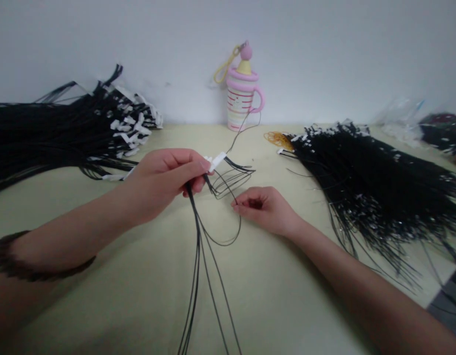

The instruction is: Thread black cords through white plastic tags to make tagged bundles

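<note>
While left hand (164, 185) clamps black wires (196, 214) beside white connector (218, 161), mid-scene over pale table (117, 301), right hand (268, 209) pinches one looped wire (240, 224) between thumb and fingertip. Large wire bundle (53, 130) with white ends lies at far left; second black bundle (375, 177) at right; striped cup (239, 101) with pink handle (262, 98) stands at far middle, near wall (342, 54).

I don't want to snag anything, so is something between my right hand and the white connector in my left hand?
Yes: thin black wires loop across the gap between your right hand and the white connector in your left hand. Nothing else visible.
</note>
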Motion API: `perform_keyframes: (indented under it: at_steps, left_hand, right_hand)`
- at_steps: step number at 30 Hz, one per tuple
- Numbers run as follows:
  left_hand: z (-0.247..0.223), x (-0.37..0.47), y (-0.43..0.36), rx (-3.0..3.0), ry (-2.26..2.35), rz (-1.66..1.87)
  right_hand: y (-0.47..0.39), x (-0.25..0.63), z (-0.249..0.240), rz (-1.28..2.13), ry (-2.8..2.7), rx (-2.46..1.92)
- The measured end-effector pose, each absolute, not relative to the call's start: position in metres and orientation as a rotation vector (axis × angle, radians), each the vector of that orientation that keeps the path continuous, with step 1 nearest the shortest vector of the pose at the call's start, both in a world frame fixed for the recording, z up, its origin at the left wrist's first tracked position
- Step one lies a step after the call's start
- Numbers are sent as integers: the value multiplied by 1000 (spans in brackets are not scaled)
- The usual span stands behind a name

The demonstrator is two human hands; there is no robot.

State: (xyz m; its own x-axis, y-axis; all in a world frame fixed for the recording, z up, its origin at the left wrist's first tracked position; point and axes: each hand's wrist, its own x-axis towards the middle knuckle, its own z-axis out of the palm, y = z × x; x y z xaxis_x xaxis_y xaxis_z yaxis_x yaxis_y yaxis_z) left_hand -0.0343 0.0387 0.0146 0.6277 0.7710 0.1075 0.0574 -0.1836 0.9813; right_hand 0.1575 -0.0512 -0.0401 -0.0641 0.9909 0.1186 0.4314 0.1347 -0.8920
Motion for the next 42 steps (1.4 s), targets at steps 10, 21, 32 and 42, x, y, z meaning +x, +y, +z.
perform_keyframes:
  at_steps: [10,21,32,42]
  left_hand:
    - [40,-42,15,1984,413,214]
    - [-10,-23,29,1942,759,249]
    - [-18,-19,26,1794,799,424]
    - [-14,-18,29,1608,883,376]
  right_hand:
    - [-45,174,-33,1342,-1000,-1117]
    - [-65,149,-13,387,-1342,-1282]
    - [-76,100,-38,790,-1593,-1528]
    - [-69,123,-11,1525,-975,-1297]
